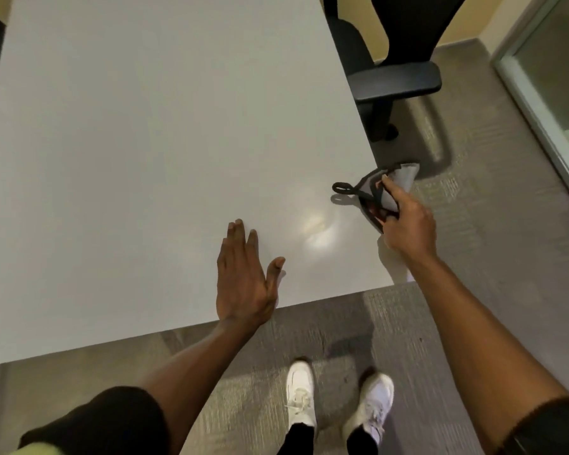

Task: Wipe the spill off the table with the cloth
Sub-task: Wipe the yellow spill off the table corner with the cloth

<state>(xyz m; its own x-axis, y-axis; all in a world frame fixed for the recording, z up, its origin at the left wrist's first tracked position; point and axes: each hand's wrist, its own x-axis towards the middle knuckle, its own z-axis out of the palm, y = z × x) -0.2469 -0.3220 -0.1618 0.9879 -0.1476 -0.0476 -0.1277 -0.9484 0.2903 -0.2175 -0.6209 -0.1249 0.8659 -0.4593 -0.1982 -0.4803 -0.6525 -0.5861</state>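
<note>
A grey cloth (401,180) with a black trim and a black hanging loop sits at the right edge of the white table (145,142). My right hand (408,224) is shut on it, fingers pinching its folds, the loop trailing onto the tabletop. My left hand (243,280) rests flat and open on the table near its front edge, holding nothing. Between the two hands is a bright glossy patch (317,229); I cannot tell whether it is a wet spill or a light reflection.
A black office chair (398,77) stands by the table's right side. Grey carpet (473,241) lies to the right and in front, with my white shoes (339,402) on it. A glass partition (552,77) runs along the far right.
</note>
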